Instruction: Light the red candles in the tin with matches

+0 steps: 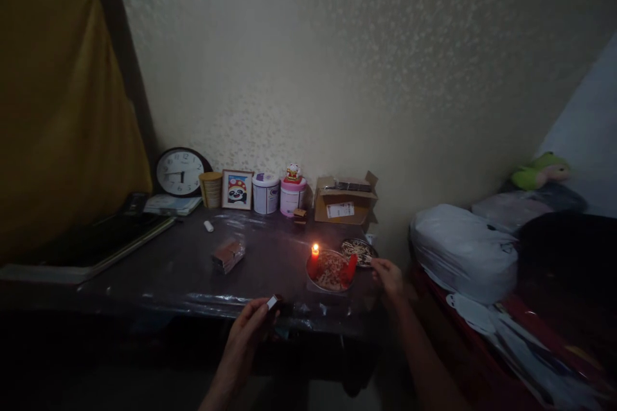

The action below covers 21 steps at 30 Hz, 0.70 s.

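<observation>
My left hand [249, 323] is closed round a small matchbox [274, 302], its pale end pointing up past the fingers, just over the table's front edge. To the right, my right hand [388, 275] pinches what looks like a thin matchstick at the rim of a dish of matchsticks [359, 248]; the fingertips are too small to see well. Between the hands sits a round dish [331, 287] with reddish crumbly bits in it. A lit red candle [314, 263] stands at its left side, and an unlit red candle piece [350, 268] leans at its right.
On the dark table [270, 263] lie a wrapped pack of boxes [228, 255] and a small white object [208, 226]. Along the wall stand a clock [180, 171], a framed panda picture [237, 189], two tubs and an opened carton [344, 205]. White bags [463, 250] crowd the right.
</observation>
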Each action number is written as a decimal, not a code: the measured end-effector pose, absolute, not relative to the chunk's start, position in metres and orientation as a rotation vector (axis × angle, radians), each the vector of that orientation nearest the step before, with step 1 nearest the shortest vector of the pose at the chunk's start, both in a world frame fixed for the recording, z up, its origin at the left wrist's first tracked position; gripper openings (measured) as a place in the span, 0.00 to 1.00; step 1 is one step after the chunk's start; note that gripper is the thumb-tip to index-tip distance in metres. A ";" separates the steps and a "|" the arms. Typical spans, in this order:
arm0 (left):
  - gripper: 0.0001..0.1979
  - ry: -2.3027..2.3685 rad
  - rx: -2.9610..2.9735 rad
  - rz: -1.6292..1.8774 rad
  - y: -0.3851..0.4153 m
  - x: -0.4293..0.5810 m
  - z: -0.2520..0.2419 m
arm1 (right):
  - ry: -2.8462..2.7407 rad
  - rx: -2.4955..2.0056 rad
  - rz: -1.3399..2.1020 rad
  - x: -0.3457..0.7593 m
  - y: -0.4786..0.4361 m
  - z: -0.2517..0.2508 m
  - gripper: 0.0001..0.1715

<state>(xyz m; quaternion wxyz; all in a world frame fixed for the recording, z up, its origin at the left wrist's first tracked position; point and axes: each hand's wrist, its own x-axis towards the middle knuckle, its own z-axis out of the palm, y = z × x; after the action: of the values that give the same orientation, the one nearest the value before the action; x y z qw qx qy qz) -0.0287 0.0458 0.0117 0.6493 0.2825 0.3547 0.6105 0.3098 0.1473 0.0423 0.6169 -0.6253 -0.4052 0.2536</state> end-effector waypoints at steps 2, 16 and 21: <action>0.13 0.802 0.636 1.379 0.047 -0.028 0.011 | -0.924 -1.434 0.599 0.304 0.160 0.043 0.15; 0.16 0.856 0.624 1.347 0.045 -0.024 0.008 | -0.997 -1.358 0.499 0.262 0.095 0.059 0.15; 0.18 0.929 0.857 1.254 0.043 -0.025 0.002 | -1.514 -1.260 0.642 0.184 0.035 0.051 0.15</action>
<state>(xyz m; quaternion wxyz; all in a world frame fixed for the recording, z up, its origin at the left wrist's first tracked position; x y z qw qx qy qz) -0.0249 0.0434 0.0019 0.6291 0.3741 0.4057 0.5475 0.1843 0.0345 0.0510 0.5100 -0.5231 -0.6287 0.2665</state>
